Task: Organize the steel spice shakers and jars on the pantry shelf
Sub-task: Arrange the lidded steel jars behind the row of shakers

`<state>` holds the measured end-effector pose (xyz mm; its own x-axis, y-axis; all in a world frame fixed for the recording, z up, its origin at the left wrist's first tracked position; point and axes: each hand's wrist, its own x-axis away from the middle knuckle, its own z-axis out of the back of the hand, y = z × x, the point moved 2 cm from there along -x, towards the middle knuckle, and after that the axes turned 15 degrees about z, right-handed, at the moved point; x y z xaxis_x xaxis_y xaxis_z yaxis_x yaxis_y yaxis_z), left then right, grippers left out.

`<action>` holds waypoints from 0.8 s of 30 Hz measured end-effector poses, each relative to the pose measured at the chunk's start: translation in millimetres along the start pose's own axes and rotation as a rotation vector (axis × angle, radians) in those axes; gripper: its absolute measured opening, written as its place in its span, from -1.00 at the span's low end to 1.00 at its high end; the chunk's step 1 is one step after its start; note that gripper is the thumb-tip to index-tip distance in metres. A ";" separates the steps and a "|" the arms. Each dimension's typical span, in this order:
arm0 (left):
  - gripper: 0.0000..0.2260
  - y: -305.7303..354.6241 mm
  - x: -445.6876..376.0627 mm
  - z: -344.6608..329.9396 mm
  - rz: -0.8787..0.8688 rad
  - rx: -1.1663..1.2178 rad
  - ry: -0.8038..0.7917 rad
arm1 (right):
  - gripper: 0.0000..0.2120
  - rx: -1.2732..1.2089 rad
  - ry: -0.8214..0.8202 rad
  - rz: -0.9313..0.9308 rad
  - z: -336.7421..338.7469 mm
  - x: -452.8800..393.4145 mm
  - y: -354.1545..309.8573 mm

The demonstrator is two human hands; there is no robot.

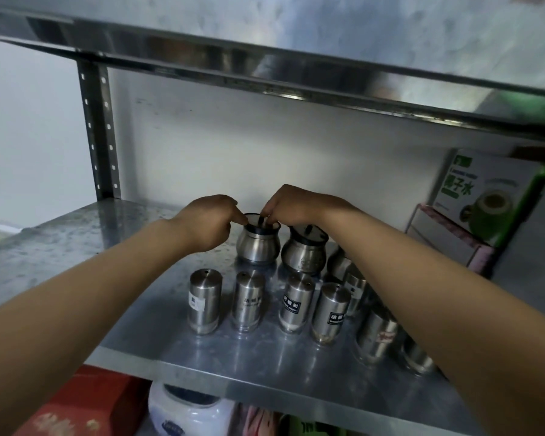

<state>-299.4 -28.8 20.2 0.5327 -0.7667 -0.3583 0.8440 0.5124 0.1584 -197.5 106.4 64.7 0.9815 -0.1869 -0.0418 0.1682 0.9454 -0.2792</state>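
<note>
A round-bellied steel jar (pixel 258 245) with a clear lid stands at the back of the metal shelf (pixel 76 243). My left hand (pixel 210 223) pinches its rim on the left side. My right hand (pixel 291 204) grips the dark spoon handle or lid at its top. A second steel jar (pixel 302 254) of the same shape stands just right of it. In front, several steel spice shakers form a row: one at the left (pixel 204 302), then one (pixel 248 300), then one with a black label (pixel 296 303), and more to the right (pixel 330 313), partly hidden under my right forearm.
The shelf above (pixel 296 58) hangs low over the work area. A perforated steel upright (pixel 99 133) stands at the back left. A green and white carton (pixel 485 196) and a wire rack (pixel 447 237) sit at the right. A red box (pixel 85 404) and a white appliance (pixel 186 410) lie below.
</note>
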 end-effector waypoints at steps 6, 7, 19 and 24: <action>-0.46 -7.6 2.0 3.9 0.057 -0.049 -0.040 | -0.70 -0.062 0.042 -0.012 0.0 0.6 -6.2; -0.48 -7.0 2.7 4.2 0.065 -0.047 -0.037 | -0.70 -0.067 0.061 -0.020 0.5 1.2 -7.4; -0.47 -2.6 7.9 1.3 0.093 -0.149 -0.098 | -0.81 0.034 0.076 -0.086 -15.5 6.3 -11.1; -0.42 -7.2 9.3 -1.7 0.060 -0.207 -0.153 | -0.81 0.020 0.077 -0.078 -17.3 10.0 -10.4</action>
<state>-300.6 -38.9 14.2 0.5977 -0.7742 -0.2082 0.7885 0.6146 -0.0220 -191.1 90.1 50.6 0.9555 -0.2793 -0.0949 0.2460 0.9321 -0.2657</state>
